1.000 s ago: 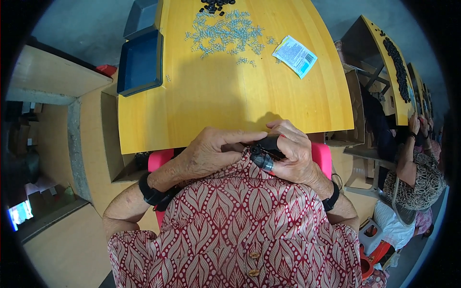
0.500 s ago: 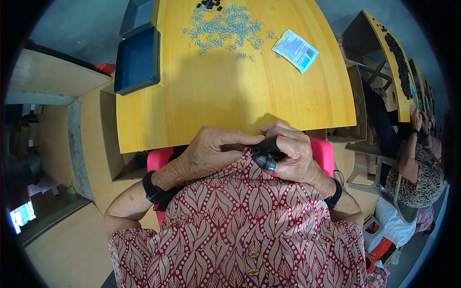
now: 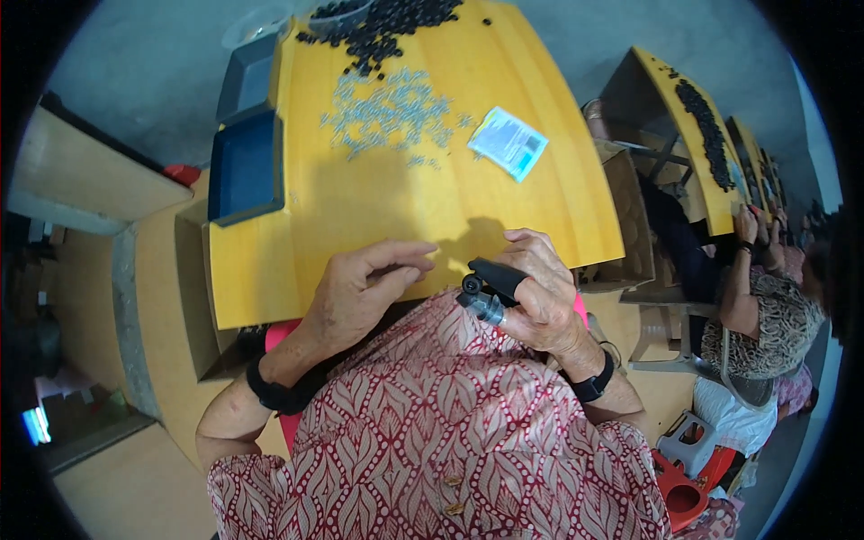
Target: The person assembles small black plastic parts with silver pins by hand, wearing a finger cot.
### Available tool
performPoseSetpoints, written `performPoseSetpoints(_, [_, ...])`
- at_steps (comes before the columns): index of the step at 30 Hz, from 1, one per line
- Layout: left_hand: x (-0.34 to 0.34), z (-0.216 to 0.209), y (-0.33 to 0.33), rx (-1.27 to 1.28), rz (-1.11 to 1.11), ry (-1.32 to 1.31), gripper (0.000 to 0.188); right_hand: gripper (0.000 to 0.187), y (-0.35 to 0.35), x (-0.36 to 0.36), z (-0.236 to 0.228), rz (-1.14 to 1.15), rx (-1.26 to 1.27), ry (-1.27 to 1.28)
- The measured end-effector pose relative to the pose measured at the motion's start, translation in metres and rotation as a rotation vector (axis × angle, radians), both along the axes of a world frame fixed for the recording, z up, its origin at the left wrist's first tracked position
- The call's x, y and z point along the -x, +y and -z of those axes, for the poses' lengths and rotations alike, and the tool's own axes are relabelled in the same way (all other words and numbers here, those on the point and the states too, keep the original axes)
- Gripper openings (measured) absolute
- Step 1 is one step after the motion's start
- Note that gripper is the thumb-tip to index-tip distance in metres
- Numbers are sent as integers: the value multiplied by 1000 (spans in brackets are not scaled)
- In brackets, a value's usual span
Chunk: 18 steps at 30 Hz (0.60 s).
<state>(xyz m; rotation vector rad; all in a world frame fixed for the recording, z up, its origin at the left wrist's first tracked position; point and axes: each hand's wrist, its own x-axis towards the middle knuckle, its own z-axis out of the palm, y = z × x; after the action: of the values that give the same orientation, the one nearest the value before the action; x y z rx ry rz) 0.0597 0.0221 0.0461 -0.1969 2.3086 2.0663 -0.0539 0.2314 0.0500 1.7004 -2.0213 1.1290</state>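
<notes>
My right hand [image 3: 540,301] is closed above my lap at the table's near edge. A black sleeve [image 3: 498,278] covers its index finger, and a dark cap with a clear band [image 3: 487,308] covers its thumb. Pinched between these covered fingers is a small round black piece [image 3: 472,284]. To the left, my left hand [image 3: 351,292] hovers with fingers stretched forward and the thumb a little apart; nothing shows in it. Farther away, small clear pieces [image 3: 387,115] lie scattered on the yellow table [image 3: 378,202], with many small black pieces [image 3: 382,36] behind them.
Two dark trays, a blue one [image 3: 243,171] and a grey one [image 3: 247,79], sit along the table's left edge. A white and blue packet [image 3: 508,144] lies right of the clear pieces. A clear tub [image 3: 340,18] stands far back. Another person [image 3: 765,324] works at a table on the right.
My left hand has come away from the right hand and moved left, its fingers loosened. The right hand keeps the black piece. The view has shifted, showing more of the table's far end.
</notes>
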Motion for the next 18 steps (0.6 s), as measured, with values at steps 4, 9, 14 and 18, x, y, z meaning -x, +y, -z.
performPoseSetpoints(4, [4, 5, 4, -18, 31, -4, 24, 34, 16, 21, -11, 185, 77, 86])
performPoseSetpoints(9, [2, 15, 6, -131, -46, -7, 20, 35, 47, 44, -23, 392, 208, 161])
performPoseSetpoints(14, [4, 27, 5, -77, -26, -10, 20, 34, 68, 58, -39, 516, 319, 232])
performPoseSetpoints(18, [2, 32, 2, -138, -74, -25, 19, 33, 90, 78, -34, 646, 384, 269])
